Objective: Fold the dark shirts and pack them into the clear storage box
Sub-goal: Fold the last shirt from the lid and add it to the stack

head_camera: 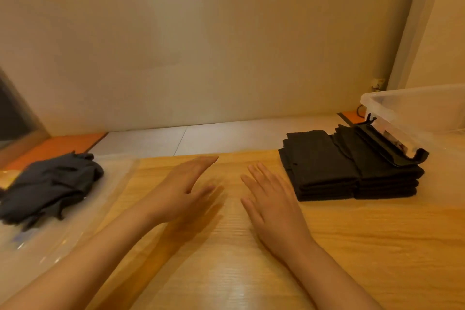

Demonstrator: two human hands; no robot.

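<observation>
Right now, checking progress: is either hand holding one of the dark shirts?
No: the left hand and right hand are open and empty above the bare wooden table, between the crumpled dark shirts and the folded stack.

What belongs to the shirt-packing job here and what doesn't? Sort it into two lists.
Job: unfolded dark shirts; folded shirt stacks; clear storage box; left hand and right hand, both empty.

Not the job: clear plastic sheet; wall socket.

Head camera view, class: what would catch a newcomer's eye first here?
Two bare hands, left hand and right hand, hover open and empty over the wooden table. To the right sit neat stacks of folded dark shirts beside the clear storage box; at far left lies a crumpled pile of unfolded shirts.
</observation>
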